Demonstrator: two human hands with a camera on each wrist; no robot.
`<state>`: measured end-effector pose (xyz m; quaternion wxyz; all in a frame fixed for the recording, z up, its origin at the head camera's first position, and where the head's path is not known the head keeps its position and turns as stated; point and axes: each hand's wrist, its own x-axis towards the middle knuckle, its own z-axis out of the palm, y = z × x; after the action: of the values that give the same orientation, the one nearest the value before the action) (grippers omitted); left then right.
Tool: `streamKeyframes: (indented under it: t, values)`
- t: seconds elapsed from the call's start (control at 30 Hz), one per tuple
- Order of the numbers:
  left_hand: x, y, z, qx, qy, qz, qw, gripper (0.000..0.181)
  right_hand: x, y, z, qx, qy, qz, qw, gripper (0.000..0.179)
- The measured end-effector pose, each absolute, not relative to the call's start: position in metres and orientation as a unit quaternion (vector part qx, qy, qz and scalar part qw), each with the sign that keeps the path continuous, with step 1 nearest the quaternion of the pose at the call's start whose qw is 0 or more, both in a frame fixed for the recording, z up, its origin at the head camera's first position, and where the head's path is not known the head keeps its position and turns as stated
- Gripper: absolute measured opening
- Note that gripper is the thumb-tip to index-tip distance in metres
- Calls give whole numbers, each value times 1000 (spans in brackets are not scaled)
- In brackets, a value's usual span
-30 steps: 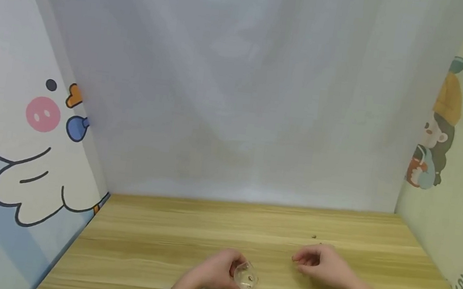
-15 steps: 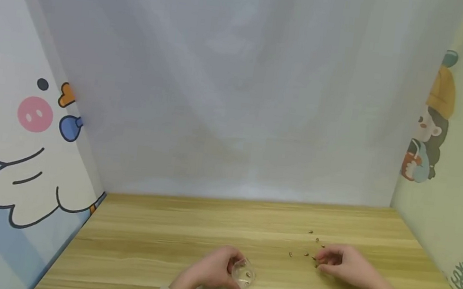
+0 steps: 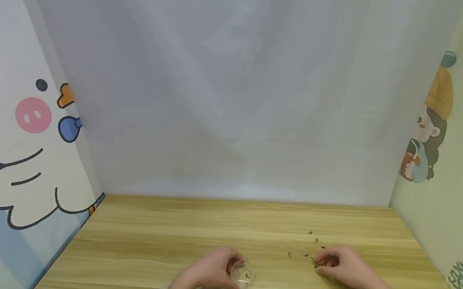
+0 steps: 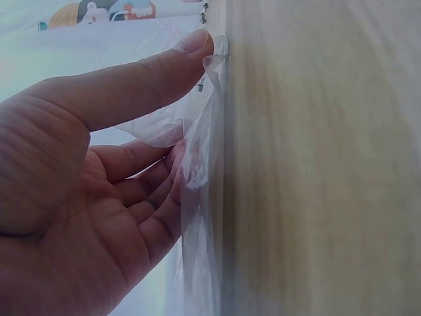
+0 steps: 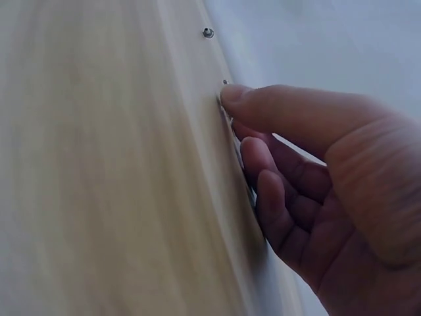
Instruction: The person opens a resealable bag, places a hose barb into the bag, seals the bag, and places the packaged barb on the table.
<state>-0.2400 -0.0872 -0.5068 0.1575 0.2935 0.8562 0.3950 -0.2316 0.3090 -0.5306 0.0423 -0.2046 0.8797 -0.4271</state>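
Note:
My left hand (image 3: 215, 270) grips a clear plastic bag (image 3: 240, 284), its mouth held rounded and facing right. A few small metal screws (image 3: 247, 275) show inside. In the left wrist view the thumb lies along one side of the crinkled plastic (image 4: 197, 174), with the fingers behind it. My right hand (image 3: 346, 268) is low over the wooden table, fingers curved. The tips of its thumb and forefinger are right at a small screw (image 3: 315, 266); I cannot tell whether they pinch it. In the right wrist view another screw (image 5: 208, 32) lies beyond the thumb.
Several more loose screws lie on the table left of and behind my right hand, one screw (image 3: 289, 254) nearest the bag. The wooden table (image 3: 153, 231) ends at a pale curtain (image 3: 234, 116) behind, with printed cartoon panels at both sides.
My right hand has moved right from beside the leftmost screw to the screws farther right, uncovering several on the table. In the last half second it barely shifts. My left hand keeps holding the bag.

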Motion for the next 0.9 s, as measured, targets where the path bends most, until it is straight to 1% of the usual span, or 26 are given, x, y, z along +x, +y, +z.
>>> streamKeyframes:
  t: [0.27, 0.6, 0.9]
  values:
    - [-240, -87, -509, 290, 864, 382, 150, 59, -231, 308, -529, -217, 882, -415, 47, 16]
    - [-240, -88, -510, 278, 869, 377, 161, 61, -228, 307, -525, -214, 881, -419, 57, 15]
    - [-240, -87, -508, 280, 867, 377, 166, 59, -229, 308, -525, -202, 886, -412, 63, 14]
